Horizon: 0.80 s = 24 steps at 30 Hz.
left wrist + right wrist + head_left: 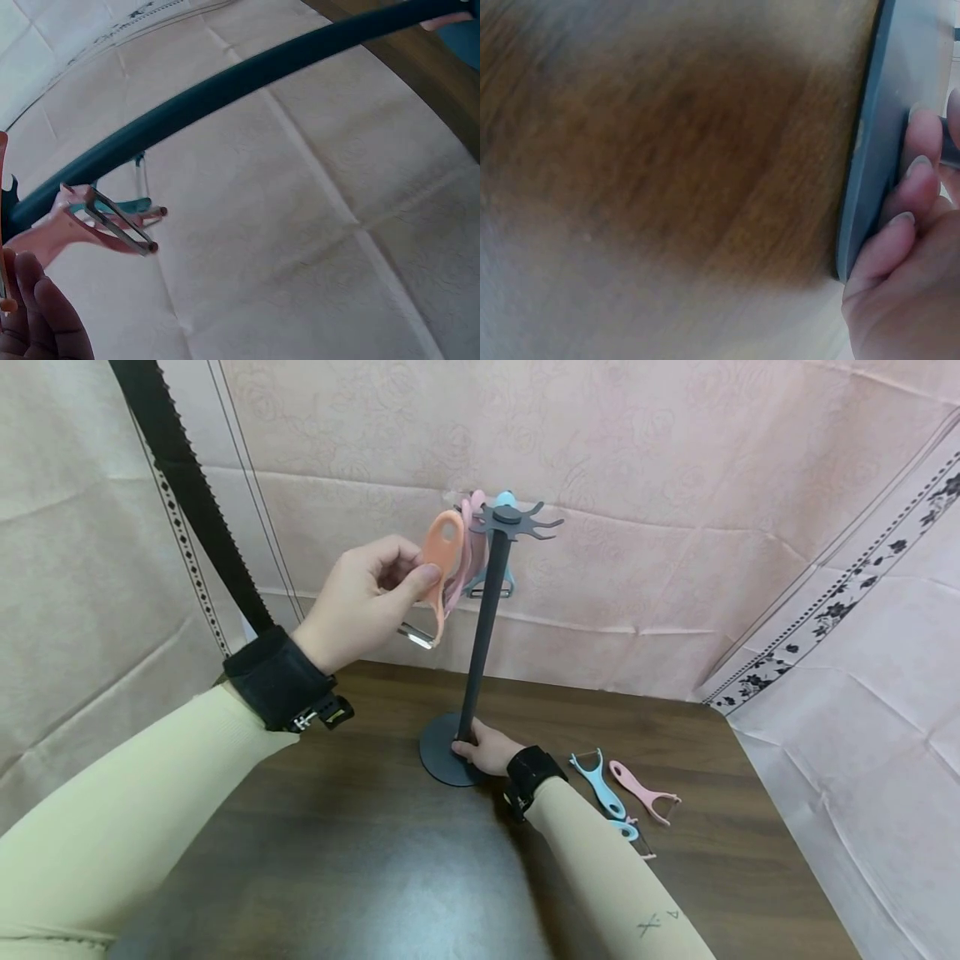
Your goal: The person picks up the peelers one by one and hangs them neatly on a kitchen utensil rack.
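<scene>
An orange peeler [441, 568] is pinched by the left hand [360, 602] at the rack [487, 610] top. The rack's base [442, 752], near the table [337, 860] back edge, is gripped by the right hand [483, 750].

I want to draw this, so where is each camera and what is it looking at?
Head: on the person's head, looking down at both hands, sleeves and the stand.
Left wrist: on the left wrist, facing the orange peeler; fingertips show.
Right wrist: on the right wrist, facing the stand's base; fingers show.
Shared: all three show the stand.
</scene>
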Tool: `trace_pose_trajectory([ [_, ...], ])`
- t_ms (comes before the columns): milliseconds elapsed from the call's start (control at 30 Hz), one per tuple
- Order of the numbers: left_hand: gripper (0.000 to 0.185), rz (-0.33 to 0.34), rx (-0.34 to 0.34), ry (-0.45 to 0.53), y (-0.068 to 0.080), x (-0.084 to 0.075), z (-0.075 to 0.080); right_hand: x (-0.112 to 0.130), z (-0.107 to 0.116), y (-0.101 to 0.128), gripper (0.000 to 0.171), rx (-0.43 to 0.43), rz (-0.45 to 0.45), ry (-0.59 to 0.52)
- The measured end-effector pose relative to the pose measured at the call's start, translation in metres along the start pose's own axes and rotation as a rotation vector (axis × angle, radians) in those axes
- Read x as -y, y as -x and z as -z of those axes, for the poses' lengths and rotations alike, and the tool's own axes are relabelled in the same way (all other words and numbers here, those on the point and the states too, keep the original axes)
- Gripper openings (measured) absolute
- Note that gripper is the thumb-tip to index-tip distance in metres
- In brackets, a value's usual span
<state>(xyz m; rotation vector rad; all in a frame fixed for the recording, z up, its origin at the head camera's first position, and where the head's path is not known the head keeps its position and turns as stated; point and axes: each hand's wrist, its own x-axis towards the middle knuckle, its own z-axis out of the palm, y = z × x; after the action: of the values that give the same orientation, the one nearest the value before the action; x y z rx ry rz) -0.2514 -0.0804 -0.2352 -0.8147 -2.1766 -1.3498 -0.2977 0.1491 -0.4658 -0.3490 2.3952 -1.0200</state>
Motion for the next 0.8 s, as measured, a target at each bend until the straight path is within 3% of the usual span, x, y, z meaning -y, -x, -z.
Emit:
trace_pose_trajectory([
  [433,0.022,-0.052,-0.004,0.004,-0.008,-0.007,-0.009,0.005,0.000,0.002,0.034,0.000,-0.007,0.011],
  [800,0.021,0.010,0.018,0.031,-0.005,-0.001,-0.019,0.003,0.000,0.004,0.039,0.000,-0.007,0.007],
])
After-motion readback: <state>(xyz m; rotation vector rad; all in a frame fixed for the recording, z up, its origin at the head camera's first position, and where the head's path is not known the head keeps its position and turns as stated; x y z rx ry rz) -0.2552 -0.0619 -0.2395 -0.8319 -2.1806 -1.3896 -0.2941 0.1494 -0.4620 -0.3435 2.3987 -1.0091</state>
